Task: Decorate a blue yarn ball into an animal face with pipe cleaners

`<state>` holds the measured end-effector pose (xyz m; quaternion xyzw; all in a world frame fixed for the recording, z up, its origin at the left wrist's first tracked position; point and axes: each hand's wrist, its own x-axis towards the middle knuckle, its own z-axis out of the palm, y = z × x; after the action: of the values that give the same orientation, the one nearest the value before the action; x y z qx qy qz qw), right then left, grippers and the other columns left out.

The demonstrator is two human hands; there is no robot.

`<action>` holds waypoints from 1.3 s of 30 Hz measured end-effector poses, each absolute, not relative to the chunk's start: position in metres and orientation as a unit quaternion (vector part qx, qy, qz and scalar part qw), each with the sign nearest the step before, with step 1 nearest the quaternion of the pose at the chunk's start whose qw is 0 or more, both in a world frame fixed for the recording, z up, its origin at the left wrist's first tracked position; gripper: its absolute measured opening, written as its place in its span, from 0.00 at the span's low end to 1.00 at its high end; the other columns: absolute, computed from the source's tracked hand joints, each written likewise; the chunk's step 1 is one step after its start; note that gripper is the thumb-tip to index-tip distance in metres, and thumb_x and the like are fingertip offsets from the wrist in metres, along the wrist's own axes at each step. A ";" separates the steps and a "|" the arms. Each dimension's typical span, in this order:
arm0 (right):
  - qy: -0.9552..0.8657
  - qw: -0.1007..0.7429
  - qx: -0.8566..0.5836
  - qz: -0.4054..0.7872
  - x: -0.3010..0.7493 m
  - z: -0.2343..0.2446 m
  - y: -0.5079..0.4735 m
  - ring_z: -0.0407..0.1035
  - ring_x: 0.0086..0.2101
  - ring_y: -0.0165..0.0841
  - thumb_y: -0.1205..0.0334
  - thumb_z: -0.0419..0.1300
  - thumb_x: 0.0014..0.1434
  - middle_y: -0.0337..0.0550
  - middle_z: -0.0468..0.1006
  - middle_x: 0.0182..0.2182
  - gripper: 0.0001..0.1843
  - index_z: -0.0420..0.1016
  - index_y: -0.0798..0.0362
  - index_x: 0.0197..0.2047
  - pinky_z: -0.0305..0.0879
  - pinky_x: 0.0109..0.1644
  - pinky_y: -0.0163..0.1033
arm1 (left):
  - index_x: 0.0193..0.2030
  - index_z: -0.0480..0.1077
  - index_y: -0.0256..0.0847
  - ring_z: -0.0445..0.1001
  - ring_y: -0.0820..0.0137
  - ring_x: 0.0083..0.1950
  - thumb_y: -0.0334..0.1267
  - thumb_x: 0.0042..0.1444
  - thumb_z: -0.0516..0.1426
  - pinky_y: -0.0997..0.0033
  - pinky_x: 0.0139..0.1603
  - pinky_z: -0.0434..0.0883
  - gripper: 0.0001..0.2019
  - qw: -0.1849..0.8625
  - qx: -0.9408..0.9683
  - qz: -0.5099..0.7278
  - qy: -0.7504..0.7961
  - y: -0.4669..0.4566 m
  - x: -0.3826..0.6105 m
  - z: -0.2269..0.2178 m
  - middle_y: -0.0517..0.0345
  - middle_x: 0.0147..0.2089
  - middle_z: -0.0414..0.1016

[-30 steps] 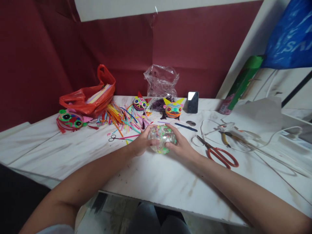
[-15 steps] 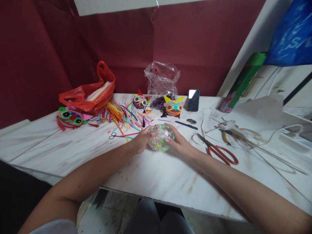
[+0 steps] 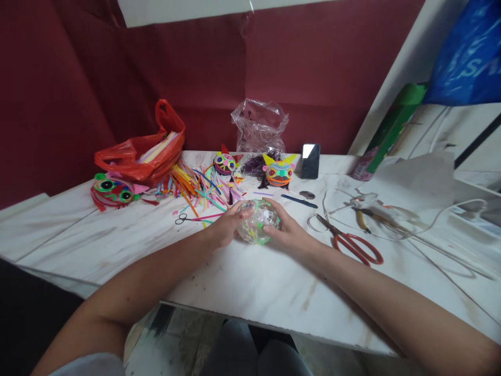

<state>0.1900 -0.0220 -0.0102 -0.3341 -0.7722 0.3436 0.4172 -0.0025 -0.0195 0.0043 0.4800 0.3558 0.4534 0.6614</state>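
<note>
A clear ball [image 3: 258,222] stuffed with bright paper bits sits between both my hands just above the white marble table [image 3: 250,282]. My left hand [image 3: 226,228] cups its left side with fingers curled round it. On the ball's right side, my right hand [image 3: 288,231] grips it with fingers wrapped over the top. Behind the ball lie a heap of coloured paper strips [image 3: 199,189] and small black scissors [image 3: 183,219].
Red-handled scissors [image 3: 352,243], pliers and a glue gun with white cord [image 3: 371,209] lie to the right. Colourful mask figures [image 3: 278,174], [image 3: 225,163], [image 3: 113,189], a red bag [image 3: 144,151], a clear bag [image 3: 260,128] and a phone [image 3: 310,161] stand at the back.
The ball has been turned slightly in my hands; both hands stay on it at nearly the same spot. The view shifted a little.
</note>
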 end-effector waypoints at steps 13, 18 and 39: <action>-0.765 0.441 -0.313 0.349 0.188 -0.008 -0.024 0.60 0.59 0.47 0.37 0.64 0.47 0.56 0.63 0.61 0.49 0.53 0.52 0.65 0.56 0.63 0.51 | 0.50 0.67 0.42 0.76 0.65 0.41 0.45 0.42 0.68 0.67 0.43 0.70 0.28 0.660 0.498 0.472 0.306 -0.019 -0.003 0.002 0.53 0.44 0.76; -0.758 0.427 -0.334 0.362 0.189 -0.009 -0.023 0.60 0.59 0.47 0.36 0.61 0.51 0.55 0.64 0.60 0.45 0.54 0.52 0.65 0.55 0.63 0.52 | 0.51 0.66 0.42 0.75 0.64 0.40 0.49 0.43 0.66 0.66 0.42 0.70 0.28 0.641 0.493 0.466 0.359 -0.023 0.000 0.007 0.54 0.42 0.76; -0.712 0.394 -0.364 0.453 0.186 -0.019 -0.022 0.61 0.58 0.45 0.33 0.56 0.53 0.53 0.65 0.60 0.45 0.53 0.50 0.66 0.56 0.63 0.53 | 0.52 0.66 0.41 0.74 0.66 0.39 0.42 0.37 0.69 0.69 0.41 0.69 0.32 0.603 0.551 0.437 0.377 -0.023 -0.007 0.013 0.56 0.40 0.74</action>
<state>0.1860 -0.0222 -0.0192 -0.3635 -0.7121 0.4533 0.3940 -0.0068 -0.0228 0.0134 0.5506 0.3771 0.4365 0.6034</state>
